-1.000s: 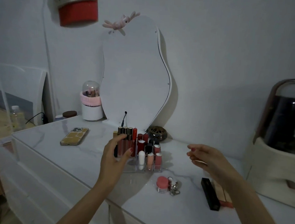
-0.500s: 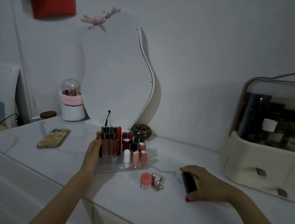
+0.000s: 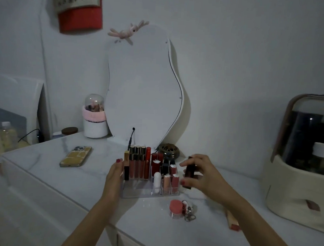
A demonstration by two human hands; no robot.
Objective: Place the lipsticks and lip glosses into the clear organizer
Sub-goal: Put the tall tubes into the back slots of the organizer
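**Dim vanity top, one dark lipstick held up beside the organizer**

White marble-look dresser top [image 3: 66,176] against a plain white wall, pretty low light. A wavy-edged mirror [image 3: 142,96] leans at the back, with a phone [image 3: 75,156] lying flat off to the left and a big cream cosmetics case [image 3: 300,177] on the right.

The clear organizer [image 3: 136,192] sits front and centre, already mostly loaded: a row of tall lip glosses [image 3: 137,164] stands upright in the back-left slots, shorter lipsticks [image 3: 169,176] upright in the right-hand compartments, all caps up. The wide front-left section looks bare.

Left hand [image 3: 114,174] rests flat against the organizer's left wall, fingers straight, just touching it, not wrapped around anything.

Right hand [image 3: 199,175] pinches a dark lipstick tube [image 3: 189,172] between thumb and fingers, just beside the organizer's right edge. The tube's long axis runs close to vertical, top leaning slightly back; I can't tell which end is the cap.

In front of the organizer there's a little pink-lidded jar [image 3: 176,209] with a keyring [image 3: 189,213] touching it, and another flat pinkish tube [image 3: 232,220] lies on the top partly under the right forearm.
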